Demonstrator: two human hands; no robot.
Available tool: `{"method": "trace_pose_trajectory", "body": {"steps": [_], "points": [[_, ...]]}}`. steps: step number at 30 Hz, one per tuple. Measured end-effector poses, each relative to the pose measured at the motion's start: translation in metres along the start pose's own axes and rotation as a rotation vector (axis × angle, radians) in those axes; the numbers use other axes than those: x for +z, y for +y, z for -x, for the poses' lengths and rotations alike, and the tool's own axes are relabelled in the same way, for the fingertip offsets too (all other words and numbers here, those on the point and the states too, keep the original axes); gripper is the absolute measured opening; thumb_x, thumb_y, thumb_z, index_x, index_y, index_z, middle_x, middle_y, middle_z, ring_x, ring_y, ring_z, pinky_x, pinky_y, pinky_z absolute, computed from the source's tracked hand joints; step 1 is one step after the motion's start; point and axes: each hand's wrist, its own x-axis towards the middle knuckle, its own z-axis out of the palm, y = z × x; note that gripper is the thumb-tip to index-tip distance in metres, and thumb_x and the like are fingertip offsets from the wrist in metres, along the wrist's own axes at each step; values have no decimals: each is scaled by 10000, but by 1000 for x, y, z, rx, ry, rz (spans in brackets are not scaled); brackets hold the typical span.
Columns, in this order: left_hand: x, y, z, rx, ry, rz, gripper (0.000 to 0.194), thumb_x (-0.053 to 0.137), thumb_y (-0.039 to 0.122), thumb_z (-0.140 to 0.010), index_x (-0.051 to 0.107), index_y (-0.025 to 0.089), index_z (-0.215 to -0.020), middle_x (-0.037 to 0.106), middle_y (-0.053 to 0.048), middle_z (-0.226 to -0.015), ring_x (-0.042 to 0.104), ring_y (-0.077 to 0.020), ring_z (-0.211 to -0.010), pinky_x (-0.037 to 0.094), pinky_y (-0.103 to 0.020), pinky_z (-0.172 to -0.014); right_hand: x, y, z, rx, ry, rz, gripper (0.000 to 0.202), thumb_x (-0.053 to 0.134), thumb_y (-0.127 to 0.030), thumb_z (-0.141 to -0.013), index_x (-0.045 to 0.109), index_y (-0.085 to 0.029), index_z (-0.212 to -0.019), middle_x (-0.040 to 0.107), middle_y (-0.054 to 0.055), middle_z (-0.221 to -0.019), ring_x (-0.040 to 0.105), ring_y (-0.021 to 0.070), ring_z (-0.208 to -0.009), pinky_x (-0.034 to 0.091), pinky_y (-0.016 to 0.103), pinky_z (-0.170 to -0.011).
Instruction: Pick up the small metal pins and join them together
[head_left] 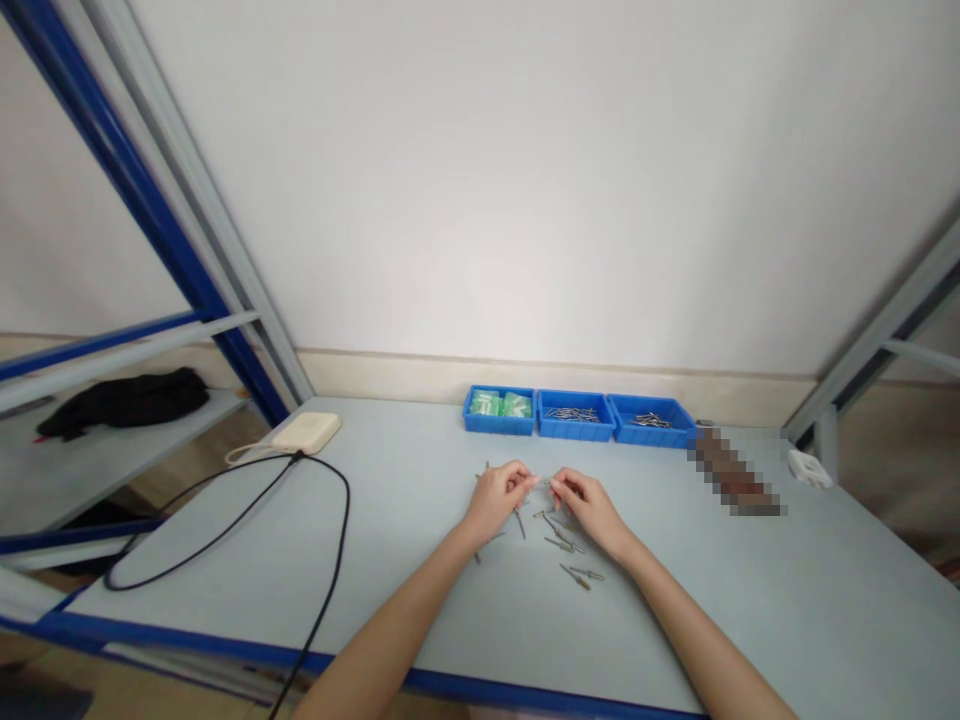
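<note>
View: one camera, worn on the person's head.
Direction: forward and down, square toward the white wall [525,170] in the upper frame.
Distance: the table [420,600] fills the lower half; both forearms enter from the bottom edge.
Centre: the left hand [499,497] and right hand [589,505] meet just below the middle.
Edges: shelf posts lean inward at both sides.

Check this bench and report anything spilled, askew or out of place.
Small metal pins lie scattered loose on the table around the left hand and right hand, outside the three blue bins. A black cable trails over the front edge.
</note>
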Motion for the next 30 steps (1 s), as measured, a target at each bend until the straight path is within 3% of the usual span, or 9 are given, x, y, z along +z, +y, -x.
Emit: {"method": "trace_pose_trajectory", "body": {"steps": [3,11,18,21,25,30], "points": [[0,0,0,-5,4,23,283,515,435,-807,567,163,-747,526,39,-514,486,-115,-471,352,-217,-521,0,-2,0,-8,7,-37,283,484,-436,-855,578,-181,-774,562,-13,-625,471,128,-577,352,232,-576],[-2,5,2,30,-3,-17,327,429,390,-853,510,177,-619,465,44,-459,472,-119,-474,352,-223,-550,0,-9,3,-16,-50,-7,391,418,-435,-894,538,-176,-628,516,-17,-559,455,120,-543,341,234,-569],[-1,3,0,11,15,20,213,462,350,-825,526,177,-720,450,63,-468,443,-110,-467,343,-223,-556,-2,-13,6,-46,25,161,258,457,-388,-890,597,-192,-796,600,-14,-652,523,136,-610,347,238,-627],[0,3,0,43,27,76,264,474,392,-825,488,171,-682,477,43,-542,428,-102,-505,313,-212,-527,0,-17,9,-70,2,137,323,416,-399,-906,537,-184,-697,528,-28,-579,479,121,-558,331,230,-587],[0,2,1,70,12,79,370,454,452,-843,438,168,-606,394,48,-521,354,-92,-502,249,-211,-496,5,-22,10,-78,-20,39,427,363,-429,-921,447,-185,-580,419,-42,-492,403,105,-486,308,224,-529],[1,0,0,58,3,80,358,465,454,-836,452,165,-626,379,51,-525,344,-91,-508,250,-212,-500,4,-22,8,-55,15,10,387,382,-447,-913,560,-176,-702,470,-37,-503,438,113,-492,338,228,-542]]}}
